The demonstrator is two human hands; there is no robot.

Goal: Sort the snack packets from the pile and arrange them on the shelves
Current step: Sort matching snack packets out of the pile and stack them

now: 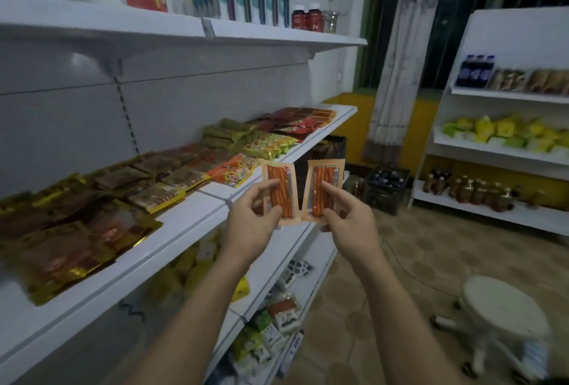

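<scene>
Snack packets: two, with orange sticks inside, stood upright side by side in the air, just off the middle shelf edge.
Left hand: pinched the left one between thumb and fingers.
Right hand: pinched the right one likewise.
Middle shelf: carried rows of other packets.

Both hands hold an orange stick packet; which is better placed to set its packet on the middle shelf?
Probably the left hand: its packet is at the middle shelf edge, while the right hand is out over the floor.
</scene>
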